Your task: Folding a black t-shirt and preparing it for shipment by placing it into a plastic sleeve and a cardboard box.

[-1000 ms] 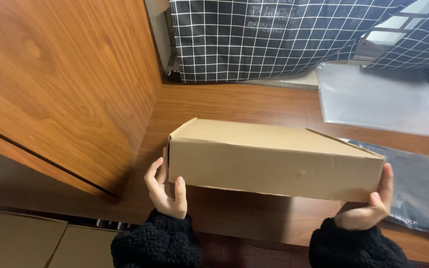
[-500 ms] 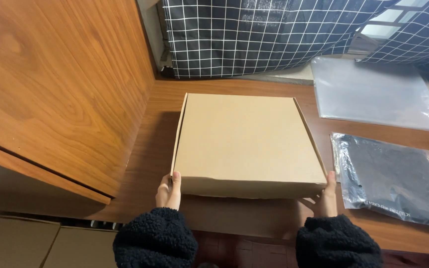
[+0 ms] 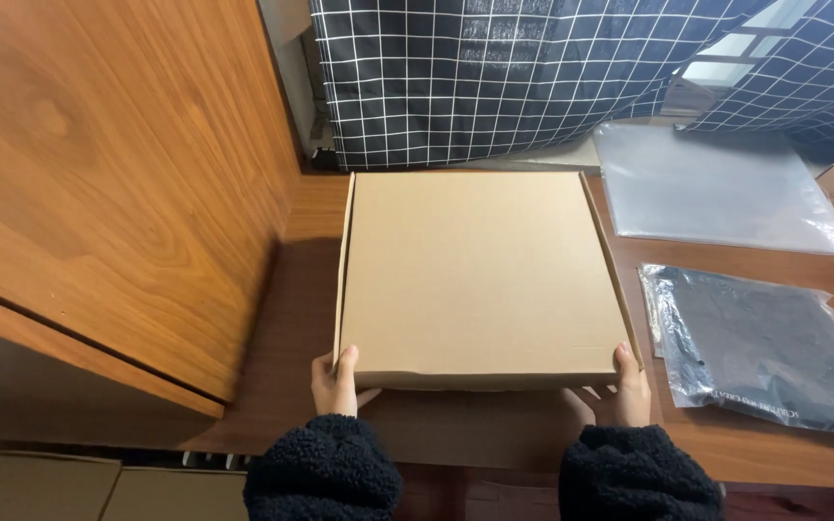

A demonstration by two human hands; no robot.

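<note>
On the brown wood-grain tabletop point(image 3: 301, 289), near its front edge, sits one flat square box of plain brown cardboard point(image 3: 480, 275), lid closed, top face level. Both hands hold it at the near corners.

Left hand point(image 3: 335, 384): at the near left corner, thumb laid up against the front wall, remaining fingers tucked below or behind the box and not visible. Narrow grip, closed on the cardboard.

Right hand point(image 3: 627, 389): at the near right corner, thumb pressed to the side edge, fingers curled under the front wall. Also a narrow grip on the box. Whether the near edge is lifted off the table or resting on it cannot be told.

Each wrist is covered by a black fleecy sleeve point(image 3: 325, 473); two sleeves counted.

Count of other items: one clear plastic bag holding a dark folded garment point(image 3: 760, 352), lying flat just right of the box; one empty-looking translucent plastic bag point(image 3: 716, 188) beyond it, further back. One black curtain with a white grid pattern point(image 3: 494, 77) hangs behind the table. One wood-veneer panel point(image 3: 98, 164) stands at left.
</note>
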